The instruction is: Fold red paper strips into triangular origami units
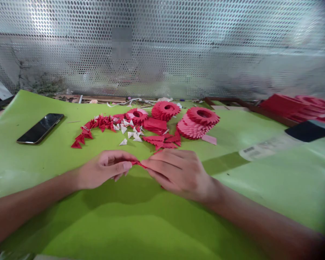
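Note:
A small folded piece of red paper (138, 163) is pinched between my two hands above the green table cover. My left hand (104, 169) grips its left end with thumb and fingers. On its right end my right hand (180, 172) is closed, and its fingers hide part of the paper. Just beyond lie red folded paper pieces (158, 141) and small white folded triangles (137, 136). A curved row of red folded triangles (82, 135) extends to the left. Behind stand rings built of folded paper: a red one (165, 111), a pink-and-red one (137, 115) and a taller pink-and-red one (198, 122).
A black phone (40, 128) lies at the left on the green cover (119, 231). Stacked red paper (284, 108) sits at the far right. Near it is a clear plastic packet with a dark end (308, 130). A perforated metal panel (162, 68) rises behind the table.

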Demonstrator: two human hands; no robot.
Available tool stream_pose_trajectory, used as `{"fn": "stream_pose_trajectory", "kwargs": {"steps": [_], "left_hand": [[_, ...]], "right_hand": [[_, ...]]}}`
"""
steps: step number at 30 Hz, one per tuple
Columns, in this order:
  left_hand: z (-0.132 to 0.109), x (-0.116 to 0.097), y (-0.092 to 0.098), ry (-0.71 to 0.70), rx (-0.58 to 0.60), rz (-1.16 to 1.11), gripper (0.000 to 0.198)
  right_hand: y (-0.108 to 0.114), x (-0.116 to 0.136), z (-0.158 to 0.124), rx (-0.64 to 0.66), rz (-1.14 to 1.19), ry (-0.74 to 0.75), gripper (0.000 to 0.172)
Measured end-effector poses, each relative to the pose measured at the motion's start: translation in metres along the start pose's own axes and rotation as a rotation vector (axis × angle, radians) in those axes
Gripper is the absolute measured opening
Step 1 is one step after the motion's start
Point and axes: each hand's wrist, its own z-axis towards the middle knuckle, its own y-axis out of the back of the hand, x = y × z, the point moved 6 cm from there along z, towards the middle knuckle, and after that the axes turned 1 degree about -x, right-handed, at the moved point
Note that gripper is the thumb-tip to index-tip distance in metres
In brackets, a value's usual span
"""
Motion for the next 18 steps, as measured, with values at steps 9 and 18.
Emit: {"fn": "stream_pose_trajectory", "kwargs": {"steps": [9, 18], "left_hand": [[-0.0015, 0.0028, 0.0011, 0.015, 0.004, 0.032, 0.039], [-0.0013, 0.0046, 0.0002, 0.019, 0.001, 0.032, 0.04]], "right_hand": [[0.0001, -0.0031, 0.0025, -0.031, 0.066, -0.026, 0.011], [-0.0002, 0.0034, 0.0004, -0.029, -0.028, 0.087, 0.008]]}}
